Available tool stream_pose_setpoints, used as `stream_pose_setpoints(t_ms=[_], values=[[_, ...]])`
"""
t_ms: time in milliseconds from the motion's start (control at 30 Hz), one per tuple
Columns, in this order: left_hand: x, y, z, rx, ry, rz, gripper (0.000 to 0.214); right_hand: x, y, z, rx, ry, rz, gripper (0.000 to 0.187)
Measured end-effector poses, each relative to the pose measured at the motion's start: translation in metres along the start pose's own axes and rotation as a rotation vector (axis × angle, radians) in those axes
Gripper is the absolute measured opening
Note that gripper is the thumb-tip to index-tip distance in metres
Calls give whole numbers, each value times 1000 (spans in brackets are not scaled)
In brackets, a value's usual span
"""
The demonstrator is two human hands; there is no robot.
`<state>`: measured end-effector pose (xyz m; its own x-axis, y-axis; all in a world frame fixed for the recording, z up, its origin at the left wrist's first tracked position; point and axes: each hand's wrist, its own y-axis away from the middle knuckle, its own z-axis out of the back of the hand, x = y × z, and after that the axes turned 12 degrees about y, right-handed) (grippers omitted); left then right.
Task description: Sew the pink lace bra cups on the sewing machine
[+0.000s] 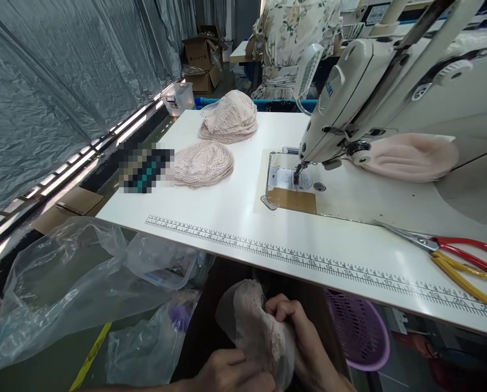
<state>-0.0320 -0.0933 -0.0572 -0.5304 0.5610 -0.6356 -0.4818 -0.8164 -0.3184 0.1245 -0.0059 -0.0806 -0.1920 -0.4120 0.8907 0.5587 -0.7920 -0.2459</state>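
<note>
Below the table's front edge, both my hands hold a pale pink lace piece (249, 321). My left hand (231, 373) grips its lower part with fingers curled. My right hand (304, 340) is closed around its right side, thumb and fingers pinching the fabric. On the white table (235, 212) lie two stacks of similar lace pieces, one near the middle (202, 162) and one further back (229, 117). The sewing machine (390, 92) stands at the right, its needle (297, 175) over the metal plate.
Red and yellow scissors (460, 256) lie at the table's right front. A ruler strip (309, 260) runs along the front edge. Clear plastic bags (75, 283) sit at my left, a purple basket (360, 329) under the table. A person in a floral dress (296, 43) stands behind.
</note>
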Motion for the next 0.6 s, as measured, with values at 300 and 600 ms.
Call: stream_pose_setpoints(t_ms=[300,600], values=[[20,-33,65,-145,352,405,28,7,-5,9,231,-170,-49,15],[48,-18,35,300,1423,992,63,10,-12,9,420,-345,-222,23]])
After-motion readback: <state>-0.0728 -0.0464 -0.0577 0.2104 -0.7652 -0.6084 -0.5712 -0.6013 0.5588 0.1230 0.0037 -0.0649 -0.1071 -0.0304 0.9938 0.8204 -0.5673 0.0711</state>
